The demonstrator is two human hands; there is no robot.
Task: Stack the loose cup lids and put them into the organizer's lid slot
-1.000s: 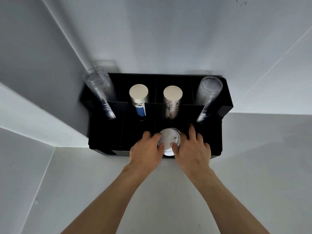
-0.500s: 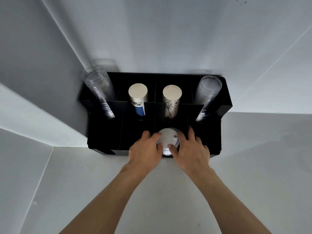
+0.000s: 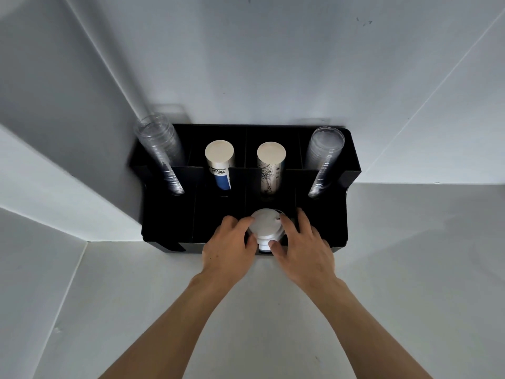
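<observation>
A stack of white cup lids (image 3: pixel 266 227) stands in a front slot of the black organizer (image 3: pixel 169 217), right of its middle. My left hand (image 3: pixel 228 246) grips the stack's left side. On the right side, my right hand (image 3: pixel 303 246) holds it with thumb low and fingers at the top rim. The lower lids are partly hidden between my hands and the slot's front wall.
Behind the lid slot the organizer holds two stacks of paper cups (image 3: pixel 220 162) (image 3: pixel 270 165) and two stacks of clear plastic cups (image 3: pixel 161 154) (image 3: pixel 323 160). The organizer sits in a corner against grey walls, on a pale counter (image 3: pixel 246 310).
The lid stack has sunk a little lower into the slot. Both hands stayed on its sides, and my right thumb slid down toward the lower lids.
</observation>
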